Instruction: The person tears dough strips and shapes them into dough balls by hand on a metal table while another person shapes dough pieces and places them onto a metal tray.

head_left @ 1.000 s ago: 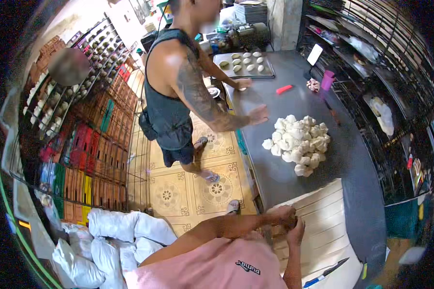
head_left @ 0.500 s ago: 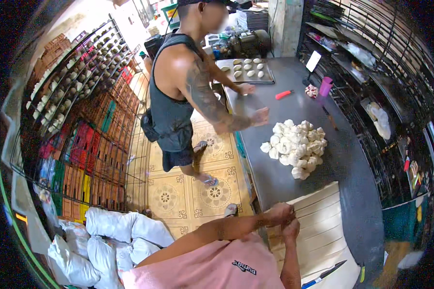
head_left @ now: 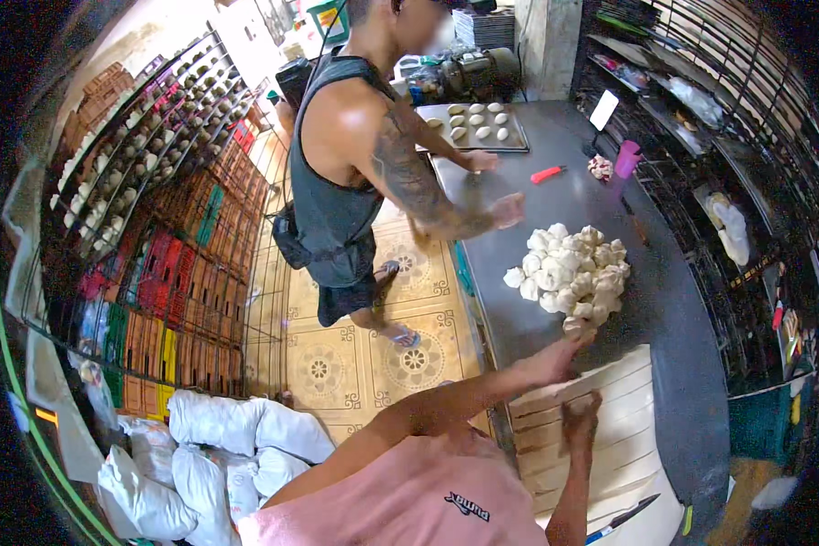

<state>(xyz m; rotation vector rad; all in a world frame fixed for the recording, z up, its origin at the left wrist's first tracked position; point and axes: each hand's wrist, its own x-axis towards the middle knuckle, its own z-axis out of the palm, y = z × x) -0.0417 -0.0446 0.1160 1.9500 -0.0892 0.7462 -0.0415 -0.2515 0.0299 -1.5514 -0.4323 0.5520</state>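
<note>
Lumps of white dough (head_left: 573, 268) lie heaped on the grey table (head_left: 528, 350). At the heap's near edge my left hand (head_left: 560, 357) reaches out, its fingers stretched to the nearest lump and slightly blurred. Below it, above a pleated cream cloth (head_left: 623, 391), my right hand (head_left: 581, 417) is held with curled fingers; whether anything is inside them is hidden. On the cloth's near end lies a knife (head_left: 623, 519) with a blue handle.
Across the table's left edge a co-worker (head_left: 346, 164) stands with both hands over the top. Further off are a tray of shaped dough (head_left: 482, 127), a red-handled tool (head_left: 546, 174) and a purple cup (head_left: 628, 158). Racks (head_left: 701, 173) line the right; white sacks (head_left: 214, 423) lie lower left.
My hands were together over the cloth's far edge. The left has moved forward to the dough heap; the right has stayed back over the cloth, now apart from it.
</note>
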